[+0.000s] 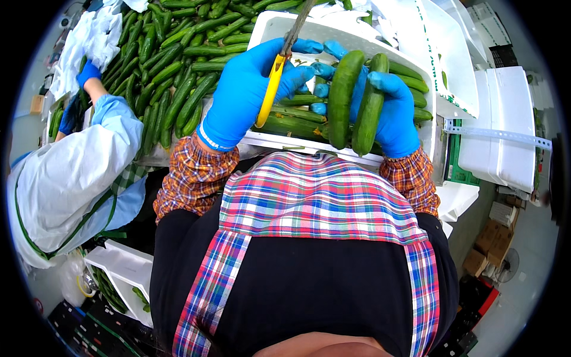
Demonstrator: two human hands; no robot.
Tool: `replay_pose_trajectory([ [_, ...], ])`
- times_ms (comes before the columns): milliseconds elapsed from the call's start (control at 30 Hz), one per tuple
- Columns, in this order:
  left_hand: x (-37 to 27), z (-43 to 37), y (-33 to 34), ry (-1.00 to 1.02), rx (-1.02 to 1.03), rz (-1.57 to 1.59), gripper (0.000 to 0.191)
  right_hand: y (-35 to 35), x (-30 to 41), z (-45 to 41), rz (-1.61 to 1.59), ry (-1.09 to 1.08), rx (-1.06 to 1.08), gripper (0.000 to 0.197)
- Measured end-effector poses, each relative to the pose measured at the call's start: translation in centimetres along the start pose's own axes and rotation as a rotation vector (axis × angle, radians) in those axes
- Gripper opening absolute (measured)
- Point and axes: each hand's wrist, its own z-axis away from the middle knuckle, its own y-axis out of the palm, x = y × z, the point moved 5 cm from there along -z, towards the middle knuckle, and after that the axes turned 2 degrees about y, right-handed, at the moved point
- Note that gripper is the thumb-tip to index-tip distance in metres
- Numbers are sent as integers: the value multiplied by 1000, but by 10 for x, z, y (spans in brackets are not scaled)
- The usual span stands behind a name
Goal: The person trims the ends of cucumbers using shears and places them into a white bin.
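Note:
Yellow-handled scissors (272, 89), blades pointing up and away, are held in my blue-gloved left hand (243, 87); its thumb and fingers reach to the right. My right hand (395, 114), also in a blue glove, holds two cucumbers side by side: one (345, 98) lies nearer the left hand, the other (371, 105) under the thumb. Both hands are above a white foam box (272, 26) with more cucumbers (299, 125) inside. The scissor blades do not touch the held cucumbers.
A large heap of cucumbers (178, 58) covers the work surface at the upper left. A co-worker's gloved hand (89, 73) is beside it, near white cloth-like material (93, 35). White foam boxes (497, 129) stand to the right, and another box with cucumbers (127, 263) is at the lower left.

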Motion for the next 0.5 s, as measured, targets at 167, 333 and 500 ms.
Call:
replay_pose_trajectory([
  [167,8,6,9,-62,46,136,40,2,-6,-9,-267,54,160,64],
  [333,13,11,12,-113,70,52,46,-3,-8,-10,-247,33,149,64],
  [500,14,10,26,35,51,-198,51,-8,-11,-12,-189,25,97,56],
])
